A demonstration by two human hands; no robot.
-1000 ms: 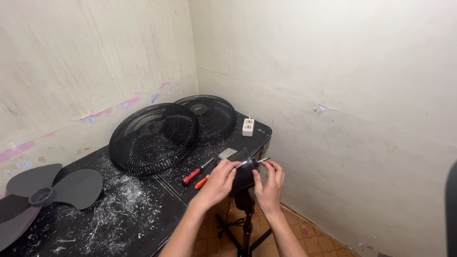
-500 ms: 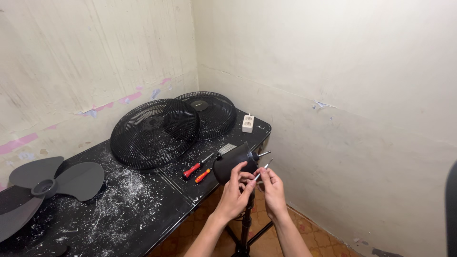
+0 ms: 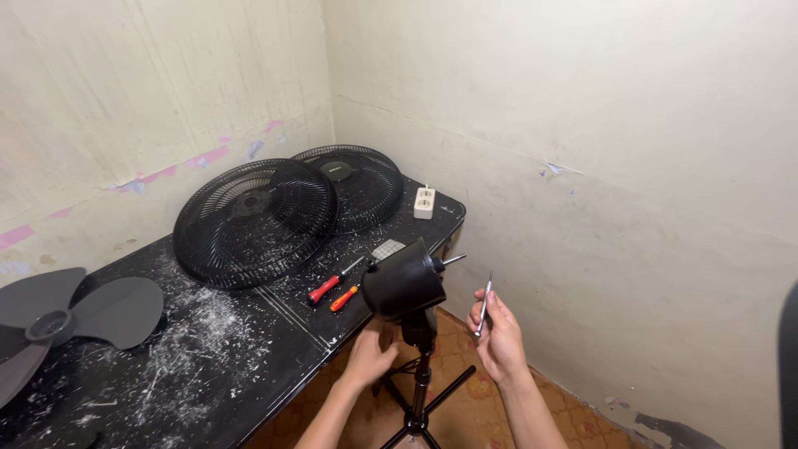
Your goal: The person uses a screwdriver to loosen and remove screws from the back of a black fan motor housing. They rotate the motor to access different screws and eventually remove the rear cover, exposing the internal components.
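Steadying fan motor housing (image 3: 405,285) from below, left hand (image 3: 371,355) cupped | right hand (image 3: 497,334) at 3 o'clock pinching thin metal rod (image 3: 485,301) | next: careful alignment with shaft (image 3: 453,259)

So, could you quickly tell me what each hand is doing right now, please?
Left hand: closed around the fan neck, under the motor.
Right hand: closed on a thin metal rod.
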